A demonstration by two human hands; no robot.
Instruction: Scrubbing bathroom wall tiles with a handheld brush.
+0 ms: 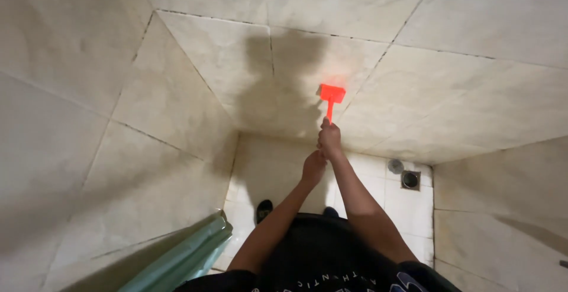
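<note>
A bright orange-red brush (331, 97) with a flat rectangular head and a thin handle is pressed against the beige tiled wall (284, 67) in front of me. My right hand (329, 138) grips the handle just below the head, arm stretched forward. My left hand (313, 168) sits right under it, closed around the lower end of the handle or the right wrist; I cannot tell which. My shadow falls on the wall behind the brush.
Beige tiled walls close in on the left, front and right. Below lie white floor tiles with a square metal drain (410, 179) at the right. A green folded curtain (186, 256) hangs at lower left. My dark shoe (264, 210) stands on the floor.
</note>
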